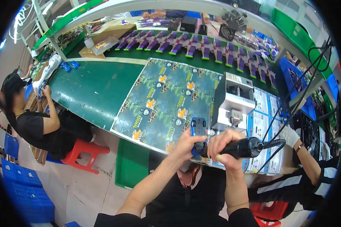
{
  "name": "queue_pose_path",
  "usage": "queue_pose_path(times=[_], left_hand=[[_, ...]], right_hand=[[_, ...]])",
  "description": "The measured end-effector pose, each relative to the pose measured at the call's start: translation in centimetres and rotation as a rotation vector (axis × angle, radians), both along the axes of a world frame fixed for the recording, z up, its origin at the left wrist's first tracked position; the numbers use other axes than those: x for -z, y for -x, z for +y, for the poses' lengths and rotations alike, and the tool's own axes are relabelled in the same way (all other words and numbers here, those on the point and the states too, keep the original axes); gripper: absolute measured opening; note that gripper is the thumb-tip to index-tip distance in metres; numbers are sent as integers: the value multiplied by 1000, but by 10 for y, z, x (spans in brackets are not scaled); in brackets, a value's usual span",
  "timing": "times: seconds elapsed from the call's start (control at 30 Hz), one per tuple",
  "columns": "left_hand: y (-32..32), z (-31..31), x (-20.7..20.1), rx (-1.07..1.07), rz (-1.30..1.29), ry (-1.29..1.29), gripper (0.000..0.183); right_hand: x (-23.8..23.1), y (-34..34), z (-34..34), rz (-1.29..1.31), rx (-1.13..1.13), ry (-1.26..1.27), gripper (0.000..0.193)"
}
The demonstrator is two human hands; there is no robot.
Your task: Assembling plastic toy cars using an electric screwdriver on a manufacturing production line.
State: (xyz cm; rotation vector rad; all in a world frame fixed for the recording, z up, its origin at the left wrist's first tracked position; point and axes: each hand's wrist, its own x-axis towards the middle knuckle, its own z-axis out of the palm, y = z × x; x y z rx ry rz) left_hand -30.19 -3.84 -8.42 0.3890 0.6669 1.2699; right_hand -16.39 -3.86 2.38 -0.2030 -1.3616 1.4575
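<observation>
My left hand (184, 145) is closed around a blue toy car (199, 128), whose dark underside faces up, near the front edge of the workbench. A black corded electric screwdriver (245, 148) lies in the grip of my right hand (226, 143), pointing left toward the car. My fingers hide its tip, so whether it touches the car cannot be made out. Just beyond both hands stands a light metal box-shaped machine (236, 92), perhaps a screw feeder.
A jungle-patterned sheet (157, 102) covers the bench. Behind it, a green conveyor carries rows of purple-and-green toy parts (191, 45). Black cables (305, 85) hang at right. Co-workers sit left (34, 121) and right (310, 170). A green bin (129, 166) sits below the bench.
</observation>
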Motion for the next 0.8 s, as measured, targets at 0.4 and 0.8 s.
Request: queue_pose_path(times=[0.4,0.8], left_hand=[[9,16,1,31,-15,-6,35],[7,4,-6,80,-125,44,26]], right_hand=[[-7,5,11,-11,-27,-6,30],[-16,-23,-7,42,45,-185,33]])
